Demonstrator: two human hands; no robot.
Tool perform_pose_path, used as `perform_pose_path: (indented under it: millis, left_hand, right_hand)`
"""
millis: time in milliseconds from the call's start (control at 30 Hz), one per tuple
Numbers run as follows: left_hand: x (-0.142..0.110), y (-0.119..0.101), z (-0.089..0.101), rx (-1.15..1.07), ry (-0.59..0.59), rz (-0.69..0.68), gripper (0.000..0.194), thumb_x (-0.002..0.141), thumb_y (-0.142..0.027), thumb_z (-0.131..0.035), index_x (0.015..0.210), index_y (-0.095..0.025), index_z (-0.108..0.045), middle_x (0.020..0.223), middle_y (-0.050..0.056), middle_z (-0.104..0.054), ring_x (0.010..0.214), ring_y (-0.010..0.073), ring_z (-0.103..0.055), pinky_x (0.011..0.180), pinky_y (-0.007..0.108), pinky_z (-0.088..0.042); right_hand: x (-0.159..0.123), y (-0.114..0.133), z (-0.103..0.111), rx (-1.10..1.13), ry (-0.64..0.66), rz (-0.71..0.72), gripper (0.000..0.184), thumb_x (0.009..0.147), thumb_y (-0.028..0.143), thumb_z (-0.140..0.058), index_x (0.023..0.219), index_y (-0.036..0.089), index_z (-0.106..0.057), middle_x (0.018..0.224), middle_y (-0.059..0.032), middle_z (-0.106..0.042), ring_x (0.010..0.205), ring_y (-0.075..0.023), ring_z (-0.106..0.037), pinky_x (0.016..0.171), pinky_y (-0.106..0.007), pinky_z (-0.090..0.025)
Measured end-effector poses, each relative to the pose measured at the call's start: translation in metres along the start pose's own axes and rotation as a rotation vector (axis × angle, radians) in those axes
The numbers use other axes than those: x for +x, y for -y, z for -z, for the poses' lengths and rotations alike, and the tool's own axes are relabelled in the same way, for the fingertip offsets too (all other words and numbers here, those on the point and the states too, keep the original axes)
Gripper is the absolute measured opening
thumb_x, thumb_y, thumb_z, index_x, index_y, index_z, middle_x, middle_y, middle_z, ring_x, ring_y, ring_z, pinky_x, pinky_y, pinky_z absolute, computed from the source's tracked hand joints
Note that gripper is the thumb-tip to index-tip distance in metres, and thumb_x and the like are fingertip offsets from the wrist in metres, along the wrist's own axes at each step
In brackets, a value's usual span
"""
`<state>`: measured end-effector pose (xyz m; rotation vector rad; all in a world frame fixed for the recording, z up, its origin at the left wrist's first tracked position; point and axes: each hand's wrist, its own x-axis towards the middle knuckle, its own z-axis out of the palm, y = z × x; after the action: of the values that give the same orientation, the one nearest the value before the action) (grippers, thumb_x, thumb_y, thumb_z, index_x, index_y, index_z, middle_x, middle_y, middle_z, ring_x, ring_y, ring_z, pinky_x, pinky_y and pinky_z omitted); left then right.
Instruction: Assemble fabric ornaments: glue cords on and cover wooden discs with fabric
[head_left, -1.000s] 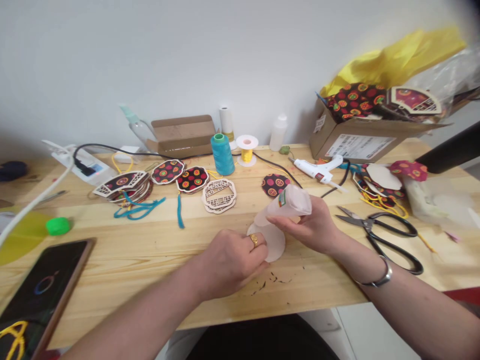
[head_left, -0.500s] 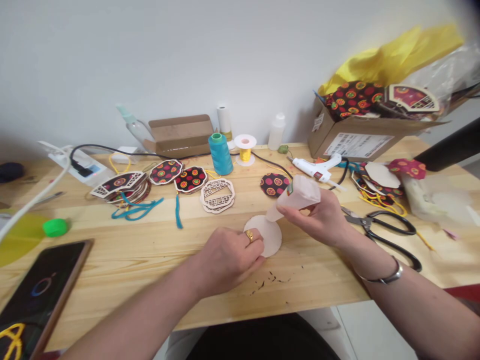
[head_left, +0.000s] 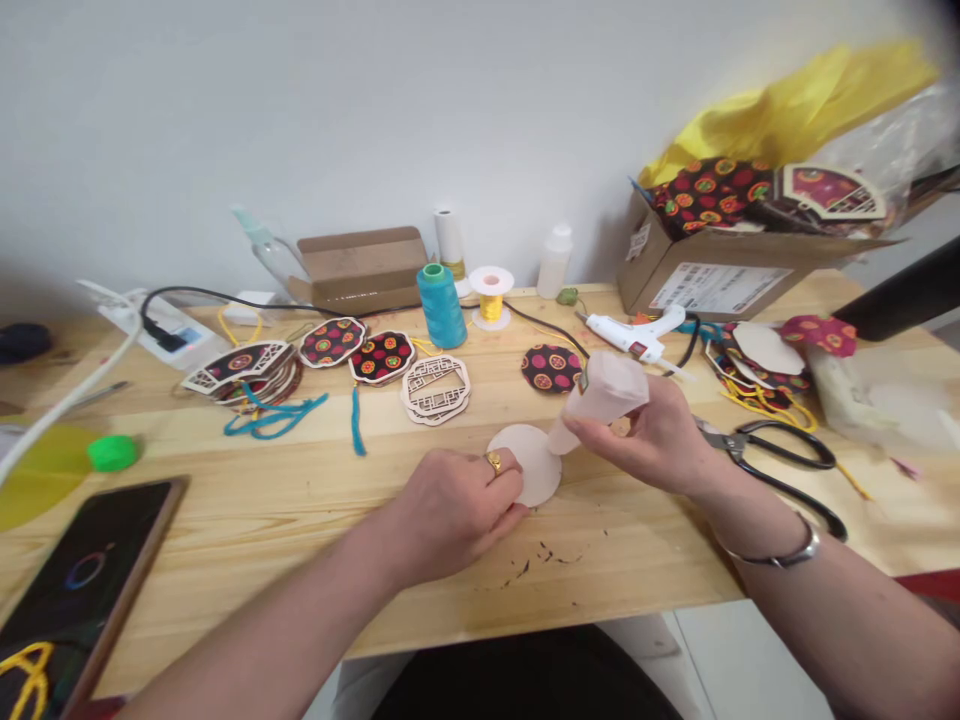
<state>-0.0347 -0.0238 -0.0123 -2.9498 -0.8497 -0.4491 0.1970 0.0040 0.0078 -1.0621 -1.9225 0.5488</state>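
A round white disc point(head_left: 534, 458) lies flat on the wooden table. My left hand point(head_left: 469, 505), with a gold ring, is closed at its left edge; the fingertips rest on it. In my right hand point(head_left: 660, 435) is a translucent glue bottle point(head_left: 611, 385), tilted with its narrow end down over the disc's right edge. Whether the tip touches the disc I cannot tell. Behind the bottle lies a round patterned fabric piece point(head_left: 551, 369). Two or so pale lattice frames point(head_left: 436, 388) lie stacked further left.
Black-handled scissors point(head_left: 780, 465) lie right of my right hand, a white glue gun point(head_left: 634, 333) behind it. A blue thread cone point(head_left: 441, 307) and a yellow spool point(head_left: 490, 297) stand at the back. A cardboard box point(head_left: 716, 280) is back right, a phone point(head_left: 90, 580) front left.
The bottle in my right hand has moved slightly right, from over the disc to its right edge. My left hand stays at the disc.
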Motion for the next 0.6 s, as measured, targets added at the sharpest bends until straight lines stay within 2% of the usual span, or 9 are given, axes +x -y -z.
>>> perform_pose_path:
  millis: [133, 600]
  left_hand:
    - [-0.0011, 0.0002, -0.0014, -0.012, -0.002, 0.004, 0.014, 0.089, -0.027, -0.048, 0.083, -0.018, -0.056, 0.082, 0.002, -0.069, 0.055, 0.0164, -0.060, 0.045, 0.031, -0.038]
    - [-0.0019, 0.0012, -0.0019, -0.020, -0.012, 0.022, 0.013, 0.089, -0.027, -0.049, 0.083, -0.018, -0.057, 0.082, 0.002, -0.070, 0.054, 0.0154, -0.060, 0.045, 0.030, -0.037]
  right_hand:
    - [0.0000, -0.0024, 0.0000, 0.007, -0.032, 0.011, 0.010, 0.076, 0.025, -0.068, 0.073, 0.019, -0.061, 0.066, 0.0018, -0.065, 0.057, -0.0111, -0.057, 0.051, -0.023, -0.045]
    - [0.0018, -0.0005, 0.0037, -0.021, 0.011, 0.034, 0.010, 0.077, 0.023, -0.068, 0.071, 0.018, -0.061, 0.065, 0.0008, -0.066, 0.057, -0.0114, -0.058, 0.052, -0.023, -0.045]
